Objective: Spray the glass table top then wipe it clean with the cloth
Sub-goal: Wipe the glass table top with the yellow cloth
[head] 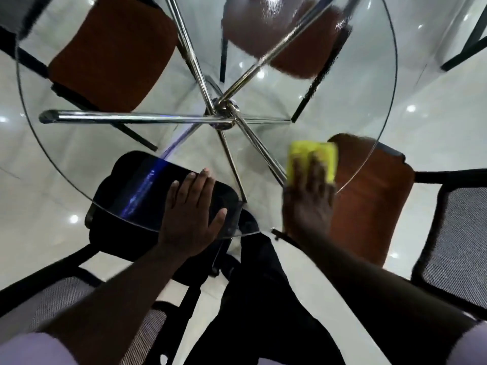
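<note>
Two hands rest on the round clear glass tabletop [79, 154], close to its near edge. The left hand [192, 214] lies flat on bare glass, fingers spread and straight. The right hand [308, 206] presses straight fingers onto the folded yellow cloth [316, 154], which lies on the glass at near right, just inside the rim. Chrome tube legs [131, 118] and an orange chair seat [113, 54] show through the glass.

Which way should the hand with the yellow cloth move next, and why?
Probably slide it forward toward the far side. The right hand presses the yellow cloth flat by the near-right rim of the glass table top, while wet-looking streaks show on the far glass; the left hand braces flat.
</note>
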The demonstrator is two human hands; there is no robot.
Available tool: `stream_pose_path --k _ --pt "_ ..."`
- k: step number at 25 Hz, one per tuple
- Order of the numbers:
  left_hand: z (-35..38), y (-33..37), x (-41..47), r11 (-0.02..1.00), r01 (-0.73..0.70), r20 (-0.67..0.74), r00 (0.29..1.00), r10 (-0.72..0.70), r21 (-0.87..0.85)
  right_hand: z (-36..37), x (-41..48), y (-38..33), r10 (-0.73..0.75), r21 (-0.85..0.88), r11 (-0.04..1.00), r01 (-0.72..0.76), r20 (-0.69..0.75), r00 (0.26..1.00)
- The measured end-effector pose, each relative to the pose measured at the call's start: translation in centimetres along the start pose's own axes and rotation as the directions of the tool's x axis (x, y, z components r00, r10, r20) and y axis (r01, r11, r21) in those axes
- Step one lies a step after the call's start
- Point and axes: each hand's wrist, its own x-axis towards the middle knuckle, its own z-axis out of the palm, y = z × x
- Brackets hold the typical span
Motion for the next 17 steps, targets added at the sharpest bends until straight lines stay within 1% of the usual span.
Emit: stream_pose_path --k 1,2,3,4,5,6,7,8,9,10,11,12,13,14,15,16,17 --pt "-0.6 -0.6 1.4 0.999 -0.036 0.0 0.999 0.036 -0.006 0.1 0.1 0.0 -0.34 -0.031 0.939 0.344 0.09 0.936" --pt "-1.2 -1.6 3.5 0.997 -0.073 -0.01 0.997 0.073 0.003 -0.4 2.0 1.1 -0.637 -0.052 0.754 0.655 0.189 0.748" --pt "-1.5 -2.8 5.9 0.996 -0.087 -0.029 0.996 0.088 0.027 -1.2 5.4 2.5 -0.783 -0.086 0.573 0.815 0.235 0.576" --pt "-1.6 -4.2 8.4 0.996 -0.076 -0.048 0.996 0.079 0.048 -1.9 8.8 3.8 -0.794 -0.135 0.549 0.825 0.225 0.565" --pt "-1.4 -5.6 10.5 0.997 -0.052 -0.062 0.997 0.056 0.058 -2.3 12.0 4.6 -0.682 -0.171 0.696 0.697 0.144 0.717" --pt "-1.0 -6.7 12.0 0.998 -0.028 -0.069 0.997 0.031 0.055 -2.7 14.4 4.6 -0.409 -0.122 0.904 0.41 0.035 0.912" --pt "-0.7 -7.6 12.8 0.999 -0.002 -0.07 0.998 0.006 0.053 -2.7 15.3 3.6 -0.032 -0.014 0.999 0.031 -0.075 0.997" --pt "-0.4 -7.9 13.0 0.999 0.019 -0.058 0.998 -0.016 0.048 -2.5 15.0 1.9 0.223 0.064 0.974 -0.218 -0.08 0.972" --pt "-0.2 -8.0 12.8 0.999 0.034 -0.047 0.998 -0.033 0.033 -2.1 14.2 -0.3 0.313 0.059 0.949 -0.309 -0.059 0.948" --pt "0.0 -8.0 12.6 0.999 0.038 -0.025 0.999 -0.038 0.011 -1.7 13.3 -1.8 0.197 0.025 0.98 -0.196 -0.064 0.978" --pt "-0.1 -8.2 12.8 0.999 0.04 0.003 0.999 -0.04 -0.001 -1.3 12.8 -2.5 -0.086 -0.008 0.996 0.086 -0.038 0.996" --pt "-0.3 -8.2 12.8 0.999 0.047 0.035 0.998 -0.046 -0.004 -1.2 13.1 -2.0 -0.438 -0.049 0.896 0.441 0.054 0.897" --pt "-0.4 -8.2 12.9 0.998 0.062 0.059 0.996 -0.062 -0.009 -1.8 15.6 -0.7 -0.67 -0.095 0.726 0.681 0.128 0.731" --pt "-0.3 -8.3 13.1 0.996 0.083 0.072 0.994 -0.082 -0.016 -2.1 18.7 -0.1 -0.717 -0.118 0.673 0.731 0.143 0.683" --pt "-0.2 -8.4 13.3 0.995 0.097 0.087 0.992 -0.095 -0.021 -1.9 21.2 -0.3 -0.629 -0.137 0.759 0.637 0.1 0.771" --pt "-0.2 -8.4 13.3 0.995 0.1 0.109 0.989 -0.096 -0.028 -1.8 22.5 -1.8 -0.338 -0.056 0.939 0.339 0.026 0.941" --pt "-0.4 -8.2 13.1 0.994 0.099 0.126 0.988 -0.093 -0.039 -1.5 22.5 -4.1 -0.009 0.04 0.999 0.01 -0.003 1.0"
